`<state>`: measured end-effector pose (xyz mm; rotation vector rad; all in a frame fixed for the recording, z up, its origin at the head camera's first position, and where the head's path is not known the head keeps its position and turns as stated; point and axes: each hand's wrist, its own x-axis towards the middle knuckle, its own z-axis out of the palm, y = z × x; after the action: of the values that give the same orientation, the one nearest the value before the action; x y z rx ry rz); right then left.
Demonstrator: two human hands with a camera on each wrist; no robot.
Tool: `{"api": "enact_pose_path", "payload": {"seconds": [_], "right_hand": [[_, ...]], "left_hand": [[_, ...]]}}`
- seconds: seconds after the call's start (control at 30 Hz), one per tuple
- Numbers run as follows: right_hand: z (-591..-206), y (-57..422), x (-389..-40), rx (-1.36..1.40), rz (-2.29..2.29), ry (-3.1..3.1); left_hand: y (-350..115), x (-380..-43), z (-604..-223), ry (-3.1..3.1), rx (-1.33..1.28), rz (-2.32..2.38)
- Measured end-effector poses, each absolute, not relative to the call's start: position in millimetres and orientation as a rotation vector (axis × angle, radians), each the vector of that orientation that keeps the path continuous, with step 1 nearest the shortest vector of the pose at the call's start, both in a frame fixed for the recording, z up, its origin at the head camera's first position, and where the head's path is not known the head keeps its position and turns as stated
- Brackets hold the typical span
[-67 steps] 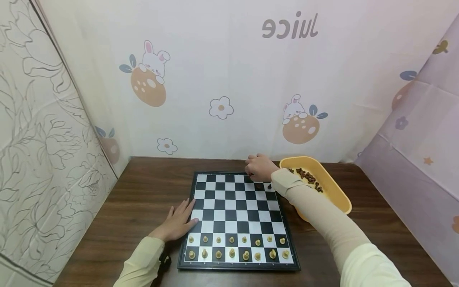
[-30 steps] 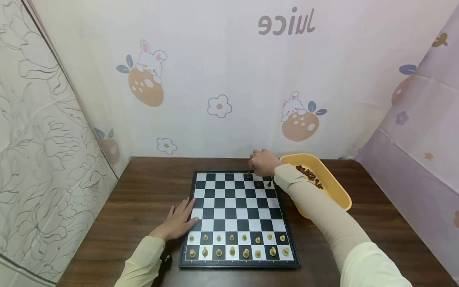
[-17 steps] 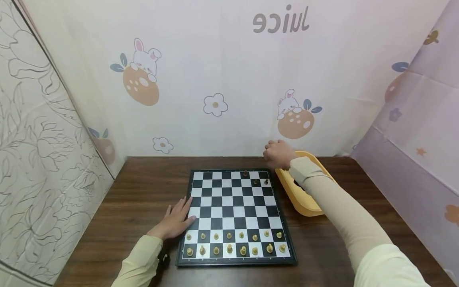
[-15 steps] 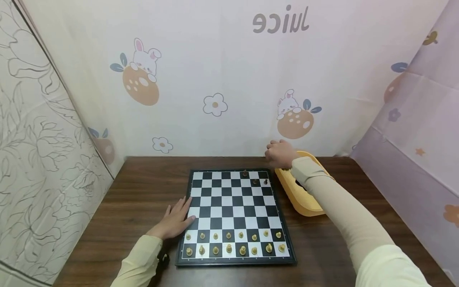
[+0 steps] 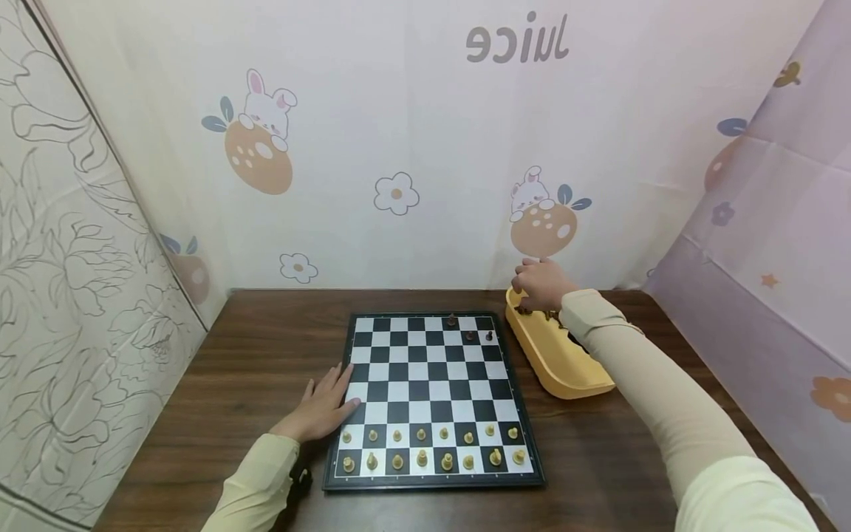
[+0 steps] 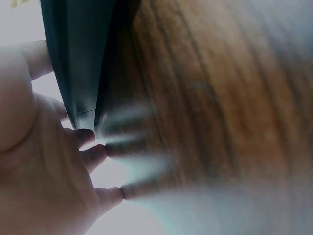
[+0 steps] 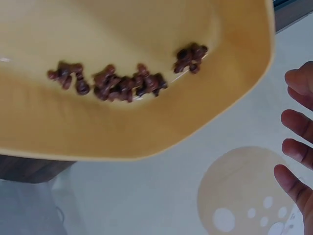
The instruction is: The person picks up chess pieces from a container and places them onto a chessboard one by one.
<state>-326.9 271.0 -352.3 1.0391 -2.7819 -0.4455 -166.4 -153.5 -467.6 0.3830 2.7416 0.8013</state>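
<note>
My left hand (image 5: 318, 410) rests on the left edge of a black-and-white chessboard (image 5: 425, 373), fingers spread. In the left wrist view its fingertips reach down to the wooden table beside the board's dark side (image 6: 80, 54). My right hand (image 5: 544, 284) hovers over the far end of a yellow plastic basket (image 5: 575, 388). The right wrist view shows its fingers (image 7: 296, 122) apart and loosely bent, holding nothing. Several brown chess pieces (image 7: 115, 85) lie heaped in the basket. Three brown pieces stand at the board's far right, one a brown chess piece (image 5: 451, 320) on the last row.
Two rows of pale gold chess pieces (image 5: 422, 458) stand on the board's near side. The brown wooden table (image 5: 266, 355) ends at a patterned cloth wall (image 5: 399, 244) at the back. A small black object (image 5: 302, 480) shows by the left wrist.
My right hand has left the board's far edge, where a brown chess piece now shows, and moved right over the basket, its fingers loosening. My left hand has stayed on the board's edge.
</note>
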Motion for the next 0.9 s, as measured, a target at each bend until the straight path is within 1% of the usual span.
{"api": "enact_pose_path", "payload": {"seconds": [0.23,0.4,0.6,0.9], "right_hand": [[-359.8,296.4,-325.1,1.028,-0.417,-2.774],[-368.1,311.2,-323.5,1.024,-0.424,-2.761],[-376.0,319.5,-322.5,0.998,-0.382,-2.798],[-383.5,329.6,-319.8,0.959,-0.357,-2.840]], "left_hand": [[-155.7,-169.8,-476.2,2.753,0.388,0.803],[-154.9,-170.0,-475.2,2.748,0.386,0.794],[-154.7,-170.2,-474.2,2.755,0.370,0.797],[-156.2,-173.6,-484.6,2.768,0.380,0.791]]}}
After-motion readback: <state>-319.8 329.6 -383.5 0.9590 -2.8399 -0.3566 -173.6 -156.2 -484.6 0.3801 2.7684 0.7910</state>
